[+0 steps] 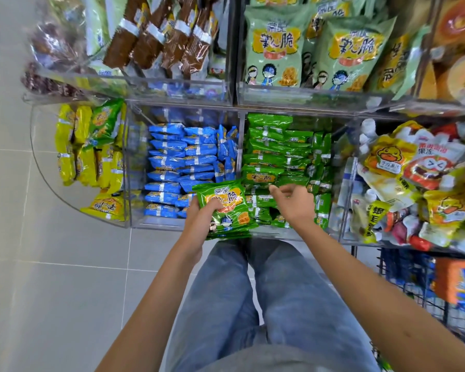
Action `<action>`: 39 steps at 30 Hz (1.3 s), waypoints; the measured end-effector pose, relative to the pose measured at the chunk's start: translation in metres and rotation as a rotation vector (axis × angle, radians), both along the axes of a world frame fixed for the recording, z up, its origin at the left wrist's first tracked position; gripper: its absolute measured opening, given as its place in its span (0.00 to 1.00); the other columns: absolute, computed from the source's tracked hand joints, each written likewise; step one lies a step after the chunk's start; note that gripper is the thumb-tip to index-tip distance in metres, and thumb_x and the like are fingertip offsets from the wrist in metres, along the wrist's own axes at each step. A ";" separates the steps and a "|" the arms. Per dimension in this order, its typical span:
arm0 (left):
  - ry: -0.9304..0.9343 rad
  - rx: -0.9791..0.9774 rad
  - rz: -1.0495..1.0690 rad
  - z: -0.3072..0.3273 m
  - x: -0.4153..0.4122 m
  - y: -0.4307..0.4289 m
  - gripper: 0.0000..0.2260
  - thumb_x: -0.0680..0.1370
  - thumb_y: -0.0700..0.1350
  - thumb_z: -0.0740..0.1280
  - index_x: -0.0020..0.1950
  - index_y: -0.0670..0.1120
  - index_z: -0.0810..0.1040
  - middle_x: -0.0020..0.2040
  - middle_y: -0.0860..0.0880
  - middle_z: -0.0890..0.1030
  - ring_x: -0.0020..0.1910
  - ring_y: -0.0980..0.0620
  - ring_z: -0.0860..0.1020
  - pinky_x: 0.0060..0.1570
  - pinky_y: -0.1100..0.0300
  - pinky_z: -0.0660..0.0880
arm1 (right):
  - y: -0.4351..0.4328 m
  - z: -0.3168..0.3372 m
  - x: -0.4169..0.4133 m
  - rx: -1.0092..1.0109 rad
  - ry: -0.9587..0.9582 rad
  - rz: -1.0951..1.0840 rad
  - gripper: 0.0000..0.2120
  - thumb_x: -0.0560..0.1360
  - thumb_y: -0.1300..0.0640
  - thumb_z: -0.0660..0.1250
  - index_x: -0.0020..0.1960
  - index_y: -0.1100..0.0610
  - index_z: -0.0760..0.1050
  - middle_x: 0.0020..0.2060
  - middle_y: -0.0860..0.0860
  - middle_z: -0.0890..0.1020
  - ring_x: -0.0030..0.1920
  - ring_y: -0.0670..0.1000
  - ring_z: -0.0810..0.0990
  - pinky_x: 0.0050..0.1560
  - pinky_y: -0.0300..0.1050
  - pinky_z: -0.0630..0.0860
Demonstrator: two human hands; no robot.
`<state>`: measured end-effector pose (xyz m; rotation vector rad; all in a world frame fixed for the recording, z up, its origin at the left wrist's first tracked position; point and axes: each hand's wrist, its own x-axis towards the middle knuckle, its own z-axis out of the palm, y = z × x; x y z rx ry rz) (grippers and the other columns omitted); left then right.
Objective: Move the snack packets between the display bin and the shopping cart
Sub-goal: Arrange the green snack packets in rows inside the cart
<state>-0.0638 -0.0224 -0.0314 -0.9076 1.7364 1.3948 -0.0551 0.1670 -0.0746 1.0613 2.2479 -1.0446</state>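
My left hand (203, 214) grips a small stack of green snack packets (227, 202), held just above the front edge of the clear display bin (269, 233). The bin compartment behind it holds several more green packets (273, 154) in rows. My right hand (293, 202) hovers over those packets with its fingers loosely curled and nothing in them. The shopping cart (424, 299), dark wire, shows at the lower right beside my right arm, with an orange and blue packet (457, 283) in it.
A compartment of blue packets (177, 167) lies left of the green ones, and yellow packets (91, 157) fill the curved end bin. Mixed pouches (414, 183) are piled at the right. An upper shelf carries larger pale green bags (277, 47). Grey tiled floor (38, 264) lies at the left.
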 end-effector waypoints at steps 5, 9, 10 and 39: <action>0.102 -0.001 -0.111 0.013 -0.002 0.014 0.26 0.69 0.56 0.73 0.64 0.51 0.71 0.63 0.49 0.77 0.59 0.51 0.77 0.58 0.52 0.74 | -0.016 0.040 0.017 -0.588 0.058 -0.065 0.20 0.75 0.48 0.65 0.59 0.62 0.76 0.47 0.53 0.80 0.40 0.45 0.77 0.34 0.37 0.75; 0.173 -0.108 -0.257 0.017 -0.001 0.018 0.44 0.62 0.73 0.66 0.71 0.49 0.66 0.69 0.52 0.71 0.71 0.47 0.67 0.68 0.49 0.65 | -0.015 0.039 0.023 -0.649 -0.022 -0.087 0.32 0.72 0.54 0.71 0.70 0.65 0.64 0.55 0.51 0.74 0.47 0.45 0.76 0.35 0.32 0.74; 0.174 -0.124 -0.258 0.017 -0.001 0.018 0.41 0.64 0.72 0.64 0.70 0.51 0.65 0.69 0.53 0.70 0.72 0.47 0.64 0.67 0.51 0.64 | -0.011 0.040 0.022 -0.659 -0.028 -0.105 0.31 0.72 0.56 0.71 0.69 0.64 0.65 0.56 0.51 0.75 0.48 0.46 0.76 0.37 0.32 0.73; 0.172 0.051 -0.010 -0.012 0.018 0.011 0.05 0.75 0.40 0.69 0.46 0.48 0.75 0.39 0.54 0.82 0.31 0.67 0.80 0.27 0.73 0.73 | 0.003 -0.029 0.029 -0.001 0.097 -0.065 0.15 0.72 0.45 0.69 0.43 0.57 0.74 0.35 0.48 0.78 0.40 0.52 0.79 0.35 0.41 0.71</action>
